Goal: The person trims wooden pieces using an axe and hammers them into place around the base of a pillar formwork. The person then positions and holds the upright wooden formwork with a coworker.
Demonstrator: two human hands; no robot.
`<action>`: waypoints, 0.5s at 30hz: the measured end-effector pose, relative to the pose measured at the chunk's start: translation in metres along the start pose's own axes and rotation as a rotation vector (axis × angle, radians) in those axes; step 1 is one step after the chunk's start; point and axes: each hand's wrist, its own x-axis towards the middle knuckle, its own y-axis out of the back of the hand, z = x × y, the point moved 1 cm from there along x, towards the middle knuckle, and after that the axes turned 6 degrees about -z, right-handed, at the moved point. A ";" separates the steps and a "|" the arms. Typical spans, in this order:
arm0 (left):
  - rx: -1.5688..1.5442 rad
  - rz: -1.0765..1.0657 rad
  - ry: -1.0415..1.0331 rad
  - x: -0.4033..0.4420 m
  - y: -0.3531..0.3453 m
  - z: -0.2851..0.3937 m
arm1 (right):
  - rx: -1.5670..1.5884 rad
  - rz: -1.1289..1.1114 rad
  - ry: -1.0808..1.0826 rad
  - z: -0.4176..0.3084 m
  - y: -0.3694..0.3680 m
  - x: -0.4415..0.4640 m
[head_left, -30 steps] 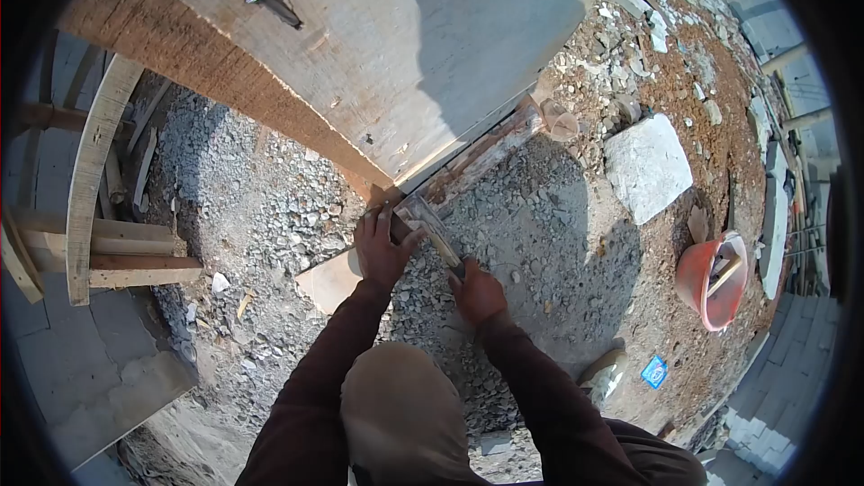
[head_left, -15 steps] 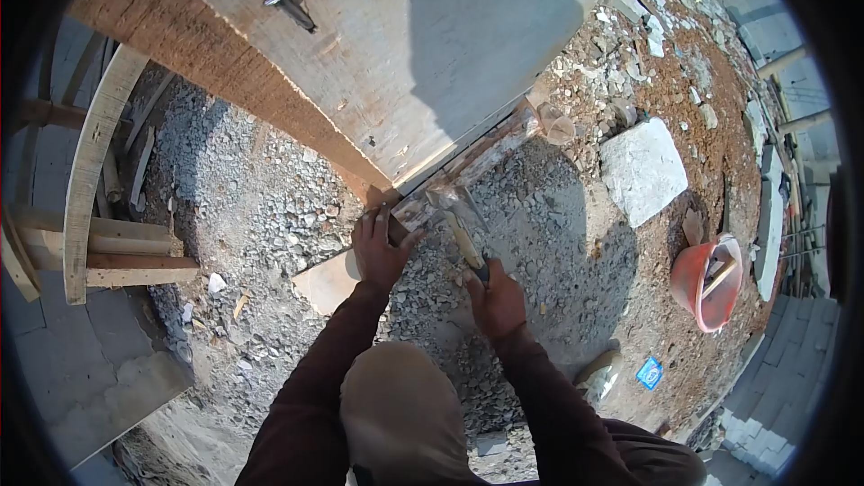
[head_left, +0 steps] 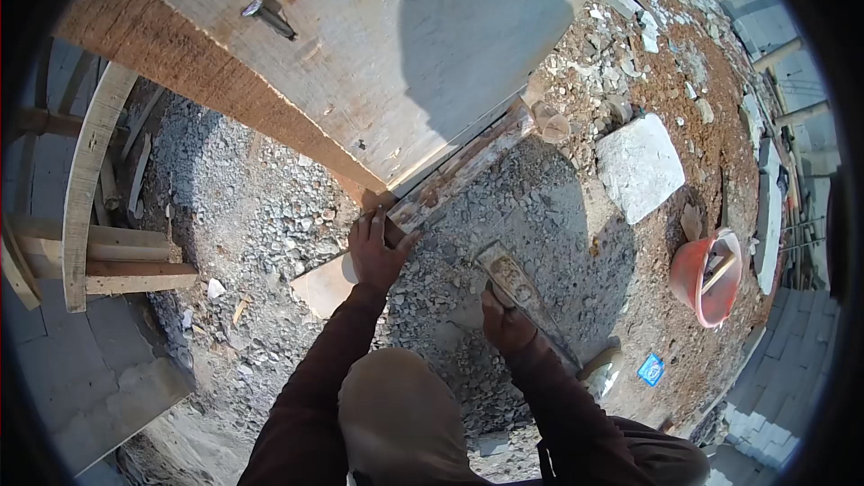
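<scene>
Along the right grip (head_left: 508,324), flat tool (head_left: 510,276) (slanting)

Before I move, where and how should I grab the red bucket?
Probably hook over the near rim of the red bucket, coming from the picture's lower edge: it has no lid, that edge is bare, and the wooden stick inside lies clear of it.

Between the right hand (head_left: 508,322) and the dusty strip (head_left: 470,162) at the base of the grey panel (head_left: 346,72), low gravel (head_left: 540,198) offers passage. The panel bars the far side; the left hand (head_left: 376,259) occupies its near corner. Rightward, the white block (head_left: 639,166) and red bucket (head_left: 687,276) obstruct; leftward, a curved plank (head_left: 91,189) does.
</scene>
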 end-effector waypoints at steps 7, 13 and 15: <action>0.007 0.024 -0.021 0.010 0.004 0.000 | -0.387 -0.382 -0.571 0.032 -0.031 0.017; 0.015 -0.010 0.009 0.001 0.005 0.001 | -0.275 -0.168 -0.168 0.009 -0.007 0.004; 0.023 -0.034 0.003 0.001 0.002 -0.003 | -0.387 -0.404 -0.437 0.036 -0.035 0.003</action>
